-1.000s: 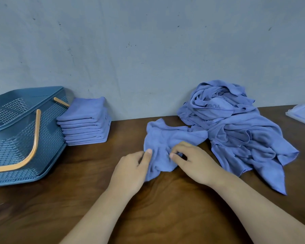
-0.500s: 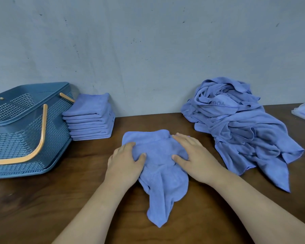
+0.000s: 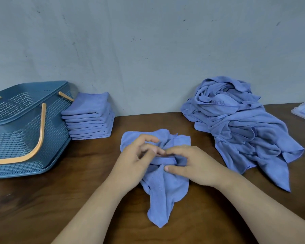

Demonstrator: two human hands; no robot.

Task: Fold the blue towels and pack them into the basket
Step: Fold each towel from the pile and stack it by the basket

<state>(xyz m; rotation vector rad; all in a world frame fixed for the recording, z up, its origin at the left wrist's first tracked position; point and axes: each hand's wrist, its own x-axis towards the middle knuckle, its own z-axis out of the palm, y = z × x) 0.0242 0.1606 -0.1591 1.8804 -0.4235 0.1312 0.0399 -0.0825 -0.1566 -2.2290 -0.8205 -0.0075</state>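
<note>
- right fingers [image 3: 172, 152] pinch a ridge of the crumpled towel [image 3: 164, 191] mid-table [image 3: 77, 173]; left fingers [image 3: 149, 138] curl over it, but it's blurry and I can't tell if they grip
- soft, light, floppy stuff, so I'd grab the corners, not the bunch
- half a second back both hands lay flat on it

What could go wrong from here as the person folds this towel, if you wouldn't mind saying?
1. The crumpled towel is bunched where the right hand pinches it, with one end trailing toward the person; folded like this, it may come out lopsided.
2. The stack of folded towels stands tall beside the basket; a nudge might topple it.
</note>
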